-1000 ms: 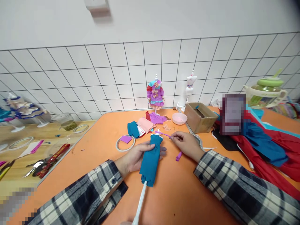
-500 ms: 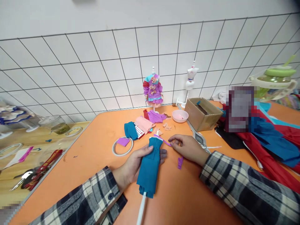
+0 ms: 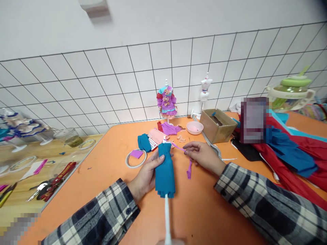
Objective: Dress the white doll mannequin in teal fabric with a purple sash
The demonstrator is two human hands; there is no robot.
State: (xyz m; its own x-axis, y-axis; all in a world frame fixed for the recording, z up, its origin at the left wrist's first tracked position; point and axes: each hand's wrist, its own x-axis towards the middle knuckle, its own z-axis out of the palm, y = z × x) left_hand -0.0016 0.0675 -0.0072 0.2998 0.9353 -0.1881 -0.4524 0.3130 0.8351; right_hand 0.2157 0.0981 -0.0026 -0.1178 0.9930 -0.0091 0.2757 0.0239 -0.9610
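My left hand (image 3: 146,173) grips a small mannequin wrapped in teal cloth (image 3: 165,172), held upright above the orange table (image 3: 107,183), its white stand pole (image 3: 167,217) pointing down toward me. My right hand (image 3: 203,156) pinches a thin purple ribbon (image 3: 188,163) that runs from the mannequin's neck to my fingers, its loose end hanging down. Both sleeves are plaid.
Behind lie teal, pink and purple fabric pieces (image 3: 158,134), a tape ring (image 3: 136,158), a pink bowl (image 3: 195,127), a cardboard box (image 3: 217,125), scissors (image 3: 214,149), a dressed doll mannequin (image 3: 166,102) and a bare one (image 3: 205,89). Red and blue cloth (image 3: 288,153) lies right. A wooden table (image 3: 33,163) stands left.
My left hand raised the teal-wrapped mannequin from lying tilted to upright. My right hand lifted the purple ribbon off the table, so its end now dangles.
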